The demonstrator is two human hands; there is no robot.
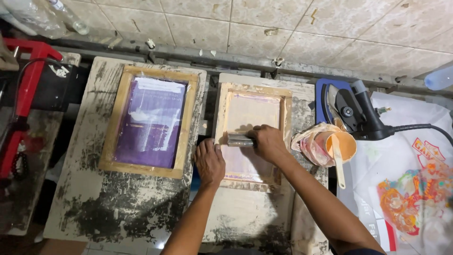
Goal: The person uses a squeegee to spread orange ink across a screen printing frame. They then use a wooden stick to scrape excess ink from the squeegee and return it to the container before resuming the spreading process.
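Two wooden screen-printing frames lie side by side on worn boards. My right hand [267, 142] grips a metal-handled squeegee [239, 140] laid across the pale mesh of the right frame [286, 111]. The left hand [209, 162] presses flat on that frame's left rail and lower corner, fingers together. The left frame [120, 111], with purple mesh streaked white, sits untouched on its own board.
An orange cup [348, 144] of ink with a spatula, wrapped in plastic, stands right of the frame. Behind it a black heat tool [357, 112] with a cable rests on a blue pad. Printed cloth [411, 189] covers the right. A red stand [27, 85] is at the left edge.
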